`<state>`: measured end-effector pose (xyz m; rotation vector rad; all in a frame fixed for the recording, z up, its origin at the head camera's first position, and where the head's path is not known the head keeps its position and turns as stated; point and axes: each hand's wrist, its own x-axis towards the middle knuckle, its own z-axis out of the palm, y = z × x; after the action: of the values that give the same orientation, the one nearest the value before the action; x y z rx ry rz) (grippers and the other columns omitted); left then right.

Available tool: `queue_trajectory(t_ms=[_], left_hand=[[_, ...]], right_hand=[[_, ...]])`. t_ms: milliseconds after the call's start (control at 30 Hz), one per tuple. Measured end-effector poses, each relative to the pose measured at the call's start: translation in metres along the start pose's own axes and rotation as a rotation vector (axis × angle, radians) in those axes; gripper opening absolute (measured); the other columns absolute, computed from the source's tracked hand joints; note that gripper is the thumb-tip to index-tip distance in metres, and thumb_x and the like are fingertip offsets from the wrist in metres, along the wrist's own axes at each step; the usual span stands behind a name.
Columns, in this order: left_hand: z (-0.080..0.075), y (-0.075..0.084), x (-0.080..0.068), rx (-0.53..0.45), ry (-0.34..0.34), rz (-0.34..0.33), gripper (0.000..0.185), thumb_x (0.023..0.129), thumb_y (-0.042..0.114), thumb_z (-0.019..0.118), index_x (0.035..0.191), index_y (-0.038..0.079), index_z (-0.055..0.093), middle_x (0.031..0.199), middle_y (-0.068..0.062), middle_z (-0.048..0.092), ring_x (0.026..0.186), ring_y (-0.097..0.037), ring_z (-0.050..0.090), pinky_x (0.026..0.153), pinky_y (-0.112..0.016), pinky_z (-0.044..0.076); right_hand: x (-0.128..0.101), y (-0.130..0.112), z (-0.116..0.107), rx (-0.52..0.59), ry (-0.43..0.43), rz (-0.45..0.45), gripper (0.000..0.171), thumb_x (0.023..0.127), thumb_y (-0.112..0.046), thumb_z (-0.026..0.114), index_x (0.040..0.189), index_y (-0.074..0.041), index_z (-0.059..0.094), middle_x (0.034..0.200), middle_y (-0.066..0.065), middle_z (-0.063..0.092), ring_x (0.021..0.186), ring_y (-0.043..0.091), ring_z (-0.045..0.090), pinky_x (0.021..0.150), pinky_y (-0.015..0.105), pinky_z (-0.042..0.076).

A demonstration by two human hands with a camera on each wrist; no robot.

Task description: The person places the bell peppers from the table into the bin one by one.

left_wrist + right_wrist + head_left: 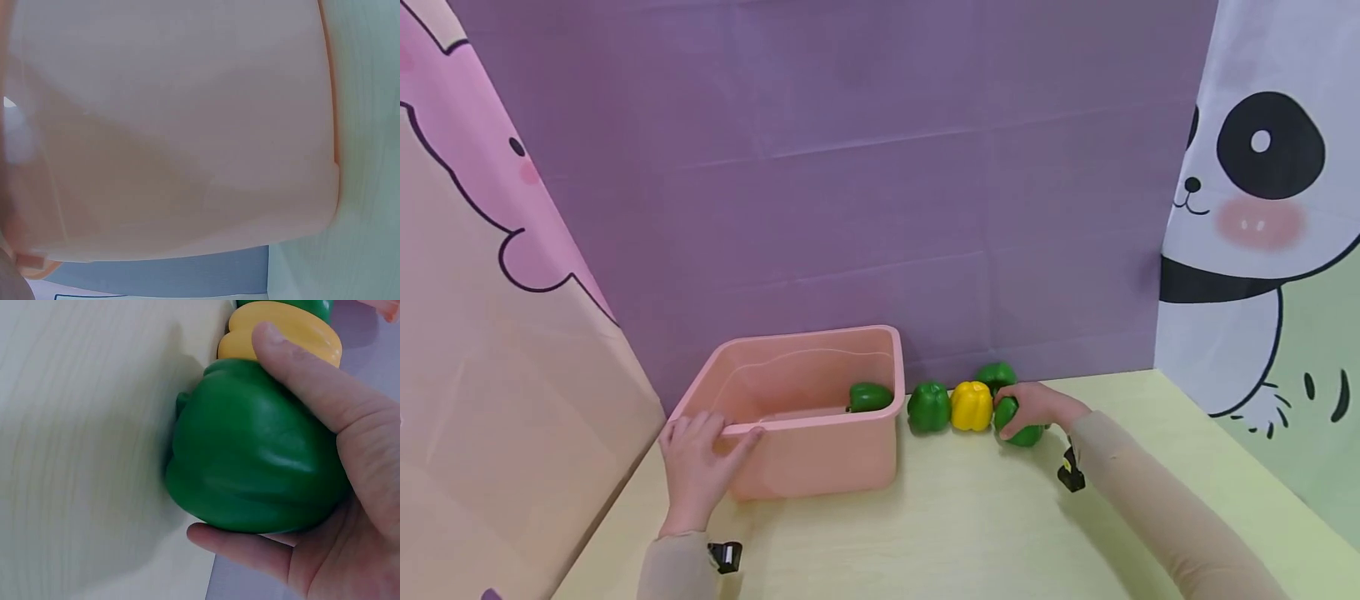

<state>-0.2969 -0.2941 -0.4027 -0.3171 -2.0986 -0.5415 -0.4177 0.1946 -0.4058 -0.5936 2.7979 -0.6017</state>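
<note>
My right hand (1039,405) grips a green bell pepper (250,450), thumb on one side and fingers on the other, low at the table. Next to it stands a yellow bell pepper (972,408), which the thumb overlaps in the right wrist view. A green bell pepper (928,408) sits left of the yellow one, and another green pepper (996,372) is behind, partly covered by my right hand. With fingers hooked over the near rim, my left hand (692,467) holds a pink plastic box (820,460). One green pepper (871,397) lies inside at its right end.
The pale wooden table (940,525) ends at a purple cloth backdrop (865,208) right behind the box and peppers. Printed cloth walls rise on both sides, one with a panda (1262,225) at right. The box wall (175,125) fills most of the left wrist view.
</note>
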Motion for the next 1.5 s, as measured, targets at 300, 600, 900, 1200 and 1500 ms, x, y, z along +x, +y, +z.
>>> queue_trajectory(t_ms=[300,600,900,1200,1500], left_hand=[[-0.001,-0.001,0.001,0.022,-0.017,0.007,0.042,0.068,0.042,0.081,0.073,0.014,0.051,0.075,-0.001,0.053,0.073,-0.024,0.04,0.093,-0.056,0.022],[-0.003,0.002,0.001,0.045,-0.018,-0.003,0.044,0.067,0.043,0.081,0.071,0.014,0.048,0.074,-0.001,0.052,0.073,-0.025,0.041,0.092,-0.055,0.023],[-0.004,0.005,0.003,0.053,-0.018,-0.003,0.049,0.068,0.047,0.08,0.07,0.012,0.046,0.074,-0.003,0.052,0.073,-0.026,0.041,0.093,-0.056,0.023],[-0.003,0.006,0.002,0.071,-0.028,-0.024,0.049,0.067,0.044,0.081,0.07,0.013,0.043,0.072,-0.002,0.05,0.074,-0.027,0.041,0.094,-0.057,0.023],[-0.002,0.005,0.003,0.073,-0.034,-0.039,0.05,0.068,0.046,0.081,0.07,0.014,0.042,0.071,-0.001,0.047,0.075,-0.027,0.04,0.097,-0.057,0.021]], right_hand=[[-0.001,0.003,0.004,0.016,0.0,0.03,0.06,0.071,-0.028,0.086,0.12,-0.009,0.058,0.113,0.014,0.057,0.085,0.027,0.055,0.056,0.042,0.053],[-0.003,0.003,0.002,0.068,-0.061,0.054,0.058,0.07,-0.021,0.087,0.118,-0.013,0.055,0.112,0.01,0.055,0.092,0.026,0.055,0.062,0.041,0.053],[-0.007,0.013,0.009,0.002,0.051,-0.075,0.052,0.068,-0.022,0.088,0.11,-0.014,0.058,0.101,0.002,0.061,0.09,0.022,0.055,0.081,0.044,0.047],[-0.011,0.025,0.02,0.048,0.157,-0.117,0.053,0.068,-0.025,0.088,0.11,-0.012,0.058,0.099,0.004,0.062,0.088,0.023,0.056,0.079,0.043,0.048],[-0.02,0.029,0.02,0.161,0.223,-0.111,0.053,0.071,-0.024,0.086,0.113,-0.011,0.056,0.101,0.006,0.06,0.089,0.024,0.056,0.077,0.043,0.049]])
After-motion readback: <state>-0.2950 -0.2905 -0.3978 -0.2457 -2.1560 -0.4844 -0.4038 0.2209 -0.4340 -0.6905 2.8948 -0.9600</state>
